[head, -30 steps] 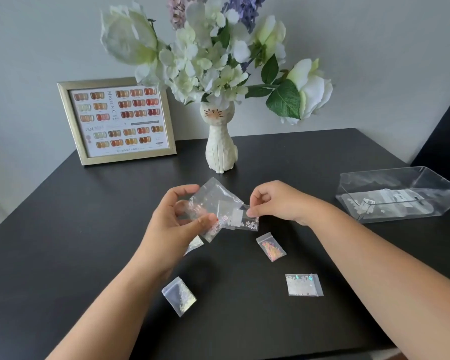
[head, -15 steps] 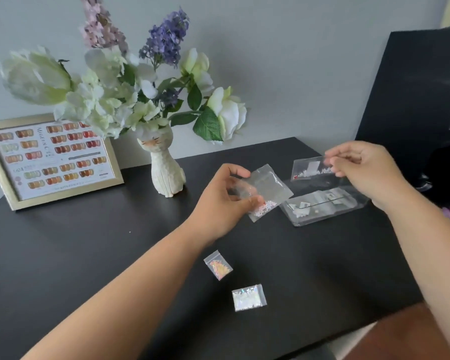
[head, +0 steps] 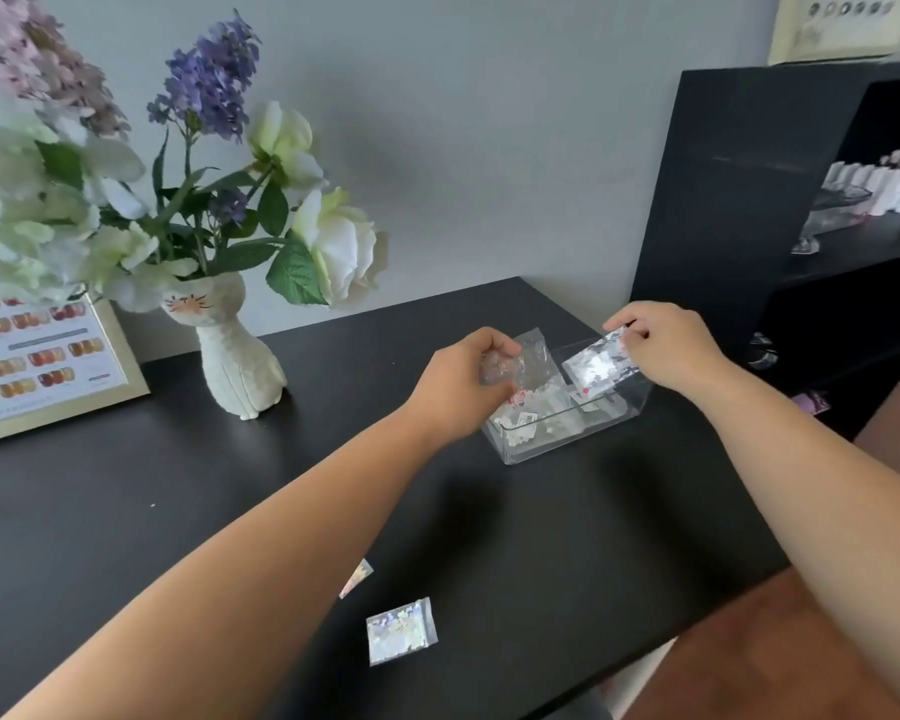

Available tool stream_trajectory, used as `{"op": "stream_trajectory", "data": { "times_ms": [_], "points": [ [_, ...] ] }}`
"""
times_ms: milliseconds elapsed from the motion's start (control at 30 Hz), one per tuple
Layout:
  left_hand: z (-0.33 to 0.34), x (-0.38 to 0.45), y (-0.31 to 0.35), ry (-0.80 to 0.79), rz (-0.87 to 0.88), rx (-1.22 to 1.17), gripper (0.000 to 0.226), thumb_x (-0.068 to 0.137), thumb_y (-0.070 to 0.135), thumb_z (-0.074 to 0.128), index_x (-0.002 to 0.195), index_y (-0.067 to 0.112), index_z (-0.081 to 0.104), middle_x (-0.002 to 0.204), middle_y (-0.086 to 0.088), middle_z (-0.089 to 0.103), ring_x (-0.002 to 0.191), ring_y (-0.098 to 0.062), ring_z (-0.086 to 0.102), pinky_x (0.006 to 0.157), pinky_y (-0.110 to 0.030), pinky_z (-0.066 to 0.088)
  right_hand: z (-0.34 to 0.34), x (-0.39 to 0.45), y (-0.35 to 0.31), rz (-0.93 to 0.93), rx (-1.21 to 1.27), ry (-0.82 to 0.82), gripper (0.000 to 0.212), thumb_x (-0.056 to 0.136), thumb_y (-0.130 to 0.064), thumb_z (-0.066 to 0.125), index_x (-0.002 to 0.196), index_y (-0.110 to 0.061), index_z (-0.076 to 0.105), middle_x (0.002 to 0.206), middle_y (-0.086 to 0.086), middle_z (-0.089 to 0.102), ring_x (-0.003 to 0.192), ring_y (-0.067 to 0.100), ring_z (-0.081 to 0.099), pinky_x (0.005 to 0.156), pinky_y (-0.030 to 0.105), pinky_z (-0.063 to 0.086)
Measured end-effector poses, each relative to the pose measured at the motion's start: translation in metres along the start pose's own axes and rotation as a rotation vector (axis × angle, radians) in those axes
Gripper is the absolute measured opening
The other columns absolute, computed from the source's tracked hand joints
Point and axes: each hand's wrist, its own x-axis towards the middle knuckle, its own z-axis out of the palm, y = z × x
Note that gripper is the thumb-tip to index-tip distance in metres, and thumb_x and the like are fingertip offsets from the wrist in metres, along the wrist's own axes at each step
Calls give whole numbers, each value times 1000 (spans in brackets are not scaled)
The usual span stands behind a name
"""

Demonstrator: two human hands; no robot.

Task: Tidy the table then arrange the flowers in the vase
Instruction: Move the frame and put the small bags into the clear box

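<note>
My left hand (head: 461,387) grips a bunch of small clear packets (head: 528,362) at the left rim of the clear plastic box (head: 557,441). My right hand (head: 666,348) pinches one glitter packet (head: 596,367) over the box opening. The box holds several packets. A silver glitter packet (head: 401,631) lies on the black table (head: 126,501) near the front edge, and another packet (head: 357,578) peeks out beside my left forearm. The white cat-shaped vase (head: 235,356) stands at the back left with white, purple and pink flowers (head: 178,200) in it.
A gold picture frame (head: 37,371) with a nail colour chart leans on the wall at the far left. A black shelf unit (head: 801,226) with small bottles stands right of the table. Brown floor shows beyond the table's right front corner.
Both hands have moved right to the clear box. My right hand has carried its packet from beside the box to over its opening. The view has swung right.
</note>
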Motion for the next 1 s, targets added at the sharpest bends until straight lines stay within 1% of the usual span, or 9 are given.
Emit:
{"op": "stream_trajectory", "data": {
  "times_ms": [67, 167, 333, 467, 567, 700, 833, 933, 1000],
  "points": [
    [5, 1, 1, -48, -3, 65, 22, 83, 22, 66, 99, 35, 60, 97, 9, 66, 80, -14, 61, 80, -35, 54, 5, 4, -1, 25, -53, -81, 33, 93, -5, 47, 106, -27, 68, 104, 2, 69, 84, 13, 61, 63, 22, 42],
    [10, 2, 1, -100, -26, 187, 18, 85, 28, 60, 102, 35, 60, 98, 10, 67, 100, -21, 55, 96, -44, 45, 9, 5, -2, 91, -74, -158, 36, 87, -1, 52, 109, -25, 68, 111, 4, 66, 95, 21, 60, 74, 27, 45],
    [9, 2, 0, -122, -39, 308, 21, 84, 32, 59, 105, 37, 62, 108, 15, 66, 113, -23, 50, 100, -46, 40, 12, -2, 0, 85, -133, -164, 40, 90, -11, 55, 126, -26, 58, 114, 7, 63, 90, 23, 62, 82, 38, 53],
    [7, 1, -4, -110, -14, 354, 21, 86, 33, 58, 106, 37, 62, 114, 13, 64, 115, -25, 46, 95, -41, 37, 12, -6, -2, 59, -217, -146, 37, 91, -16, 54, 125, -29, 58, 113, 4, 67, 98, 26, 61, 87, 44, 51],
    [6, -2, -6, -97, 14, 368, 22, 87, 33, 58, 107, 37, 62, 122, 11, 59, 119, -27, 38, 90, -38, 29, 14, -10, -4, 24, -296, -101, 31, 93, -22, 51, 121, -29, 61, 106, 1, 68, 103, 26, 56, 90, 42, 45],
    [-1, -12, -7, -107, 25, 355, 18, 90, 36, 57, 107, 40, 61, 128, 15, 58, 124, -25, 33, 92, -38, 24, 17, -19, -11, -26, -358, -8, 30, 94, -26, 47, 118, -30, 63, 105, 0, 69, 109, 28, 46, 84, 39, 32],
    [-23, -36, -9, -83, 65, 356, 19, 90, 40, 59, 109, 40, 61, 128, 16, 55, 127, -24, 32, 98, -39, 26, 11, -34, -25, -77, -421, 123, 26, 91, -30, 50, 111, -29, 67, 114, 6, 63, 107, 34, 43, 80, 42, 33],
    [-50, -65, -19, -93, 70, 332, 23, 90, 40, 62, 112, 40, 61, 124, 15, 55, 124, -22, 37, 106, -41, 31, 11, -52, -36, -130, -291, 178, 22, 90, -29, 52, 105, -31, 68, 113, 3, 61, 106, 34, 43, 80, 41, 33],
    [-68, -88, -30, -119, 51, 303, 24, 89, 40, 63, 113, 40, 61, 119, 19, 56, 118, -18, 40, 101, -25, 33, 16, -69, -47, -197, -142, 186, 20, 90, -26, 54, 101, -31, 69, 108, -3, 60, 104, 30, 43, 83, 41, 36]
  ]
}}
